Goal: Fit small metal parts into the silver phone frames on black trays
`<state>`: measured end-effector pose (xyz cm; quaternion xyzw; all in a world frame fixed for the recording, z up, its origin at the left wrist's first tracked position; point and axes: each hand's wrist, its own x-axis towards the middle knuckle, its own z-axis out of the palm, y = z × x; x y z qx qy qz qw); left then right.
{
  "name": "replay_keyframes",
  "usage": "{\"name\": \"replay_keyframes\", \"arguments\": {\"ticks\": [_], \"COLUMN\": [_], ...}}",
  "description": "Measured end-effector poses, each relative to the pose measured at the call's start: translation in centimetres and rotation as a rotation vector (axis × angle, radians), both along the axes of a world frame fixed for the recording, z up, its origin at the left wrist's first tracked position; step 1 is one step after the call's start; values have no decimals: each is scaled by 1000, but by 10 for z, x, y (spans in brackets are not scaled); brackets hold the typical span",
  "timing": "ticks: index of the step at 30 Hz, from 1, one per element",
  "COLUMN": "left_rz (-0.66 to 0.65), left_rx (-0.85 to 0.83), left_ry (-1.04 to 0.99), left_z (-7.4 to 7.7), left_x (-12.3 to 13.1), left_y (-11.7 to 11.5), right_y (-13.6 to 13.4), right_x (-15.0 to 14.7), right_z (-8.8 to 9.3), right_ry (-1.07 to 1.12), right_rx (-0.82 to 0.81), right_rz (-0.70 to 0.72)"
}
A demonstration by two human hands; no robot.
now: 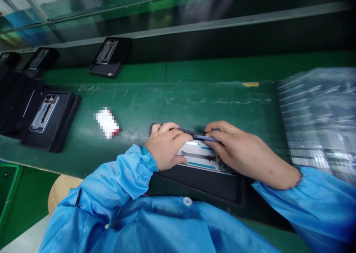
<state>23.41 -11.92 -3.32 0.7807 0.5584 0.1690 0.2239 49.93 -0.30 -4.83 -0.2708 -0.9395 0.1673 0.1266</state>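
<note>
An opened phone body (200,156), with a pale inside and blue strips, lies in a black foam tray (203,186) near the table's front edge. My left hand (167,145) rests over the phone's left end, fingers bent round the tray's far side and the thumb on the phone. Over the right end, my right hand (236,146) pinches a thin purple-blue strip-like piece (205,137) at the phone's far edge. What this piece is exactly cannot be made out. Part of the phone's right end is hidden under my right hand.
Another phone body (44,113) sits in a black tray (65,119) at the left, beside stacked black trays (13,101). More trayed phones (108,52) stand on the conveyor (144,73) behind. A blurred card (107,122) lies mid-left. Clear plastic trays (319,123) are stacked at right.
</note>
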Motion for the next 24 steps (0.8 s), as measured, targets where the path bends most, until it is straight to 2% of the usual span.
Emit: {"name": "replay_keyframes", "arguments": {"ticks": [5, 10, 16, 24], "left_rz": [23, 30, 51, 51], "left_rx": [1, -19, -1, -14], "left_ry": [-2, 11, 21, 25], "left_z": [2, 3, 3, 4], "left_x": [1, 0, 0, -1], "left_y": [1, 3, 4, 5], "right_y": [5, 22, 26, 35], "right_x": [-3, -2, -13, -13], "right_z": [2, 2, 6, 7], "right_ry": [35, 55, -7, -57], "right_rx": [-77, -193, -270, -360], "right_rz": [-36, 16, -58, -45]}}
